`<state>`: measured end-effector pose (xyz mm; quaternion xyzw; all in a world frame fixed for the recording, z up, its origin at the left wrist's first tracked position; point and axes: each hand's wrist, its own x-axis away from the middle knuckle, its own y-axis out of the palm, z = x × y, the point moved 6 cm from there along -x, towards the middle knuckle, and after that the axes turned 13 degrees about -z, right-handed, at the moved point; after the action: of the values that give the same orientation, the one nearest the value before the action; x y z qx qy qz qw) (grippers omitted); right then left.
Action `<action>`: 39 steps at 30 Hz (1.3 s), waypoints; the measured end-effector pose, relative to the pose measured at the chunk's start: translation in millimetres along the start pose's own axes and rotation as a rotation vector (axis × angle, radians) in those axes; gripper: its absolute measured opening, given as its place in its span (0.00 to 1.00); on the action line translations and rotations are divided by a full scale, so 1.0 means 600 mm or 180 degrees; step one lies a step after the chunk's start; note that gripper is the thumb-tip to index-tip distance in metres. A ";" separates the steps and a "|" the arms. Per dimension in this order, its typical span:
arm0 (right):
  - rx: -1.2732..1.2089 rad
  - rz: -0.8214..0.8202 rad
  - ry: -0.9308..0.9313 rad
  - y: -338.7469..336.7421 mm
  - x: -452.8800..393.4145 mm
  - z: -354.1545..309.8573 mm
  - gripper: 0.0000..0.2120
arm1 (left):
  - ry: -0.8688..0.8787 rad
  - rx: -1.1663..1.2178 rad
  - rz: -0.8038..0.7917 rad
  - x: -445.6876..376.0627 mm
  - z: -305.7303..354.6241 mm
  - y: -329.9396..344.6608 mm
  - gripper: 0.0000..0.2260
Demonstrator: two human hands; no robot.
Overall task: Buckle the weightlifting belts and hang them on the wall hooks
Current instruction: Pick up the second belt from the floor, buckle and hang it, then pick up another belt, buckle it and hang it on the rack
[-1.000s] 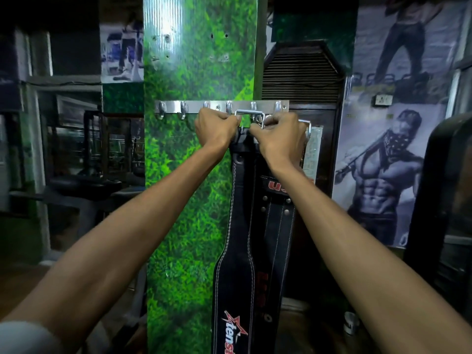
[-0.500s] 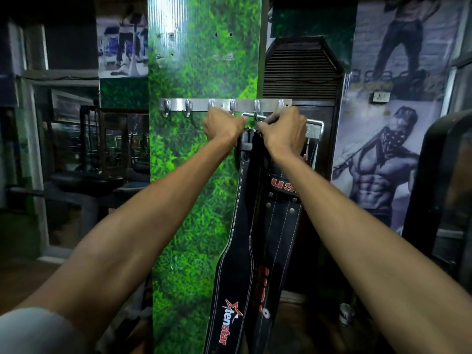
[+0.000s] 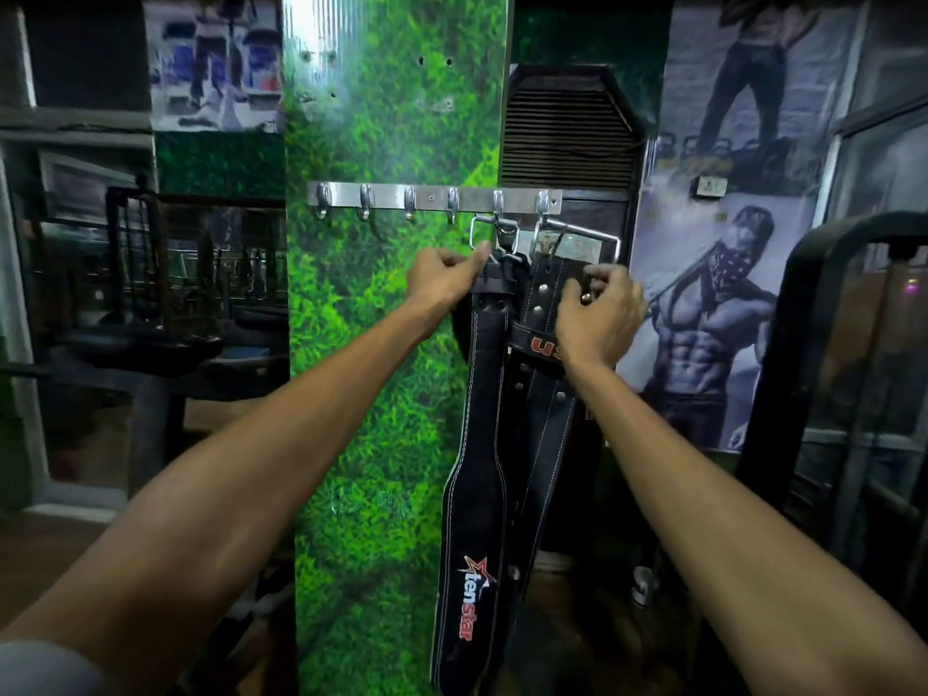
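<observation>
Both my hands have dropped from the hook rail, where they were bunched together half a second ago, and have drawn apart, so the buckles that they covered now show. My left hand [image 3: 442, 276] is curled nearly closed, its fingers [image 3: 474, 258] pinching the top of the left belt [image 3: 474, 494] just under its buckle [image 3: 494, 233]. My right hand [image 3: 600, 313] is loosely curled, with its fingertips [image 3: 595, 273] on the studded upper strap of the right belt [image 3: 545, 394]; whether they grip it or only press it I cannot tell.

Just above my left fingers, that buckle hangs on a hook [image 3: 497, 200] of the hook rail [image 3: 434, 198]. Above my right fingers, the second buckle [image 3: 577, 238] hangs from the end hook [image 3: 542, 203]. Both belts fall straight down below my hands, side by side and overlapping, against the green panel [image 3: 381, 344] and the dark cabinet [image 3: 570, 128] behind it.

By my judgement the task is close to done for these two: each belt looks fastened and hooked, and only settling them straight and letting go remains. Four hooks away to the left of my left hand carry nothing. Whether more belts wait elsewhere is not shown.

No bin, box or basket shows near my hands; the rail is the only holder, and it carries just these two belts.
</observation>
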<state>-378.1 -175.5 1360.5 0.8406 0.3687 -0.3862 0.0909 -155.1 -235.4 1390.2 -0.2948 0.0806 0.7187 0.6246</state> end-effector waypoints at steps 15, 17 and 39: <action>0.0046 -0.0486 0.0338 -0.019 0.129 0.037 0.11 | -0.0768 0.0492 -0.0614 0.157 -0.131 0.018 0.10; 0.0166 -0.0533 0.0421 -0.022 0.164 0.044 0.10 | -0.0831 0.0485 -0.0659 0.184 -0.149 0.010 0.08; 0.0526 -0.3515 0.2143 0.038 0.927 0.437 0.12 | -0.3237 0.0729 -0.1344 0.859 -0.639 0.100 0.10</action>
<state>-276.1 -0.8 779.5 0.6068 0.7238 -0.1187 -0.3063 -111.9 4.5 792.9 0.1488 -0.2139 0.6163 0.7432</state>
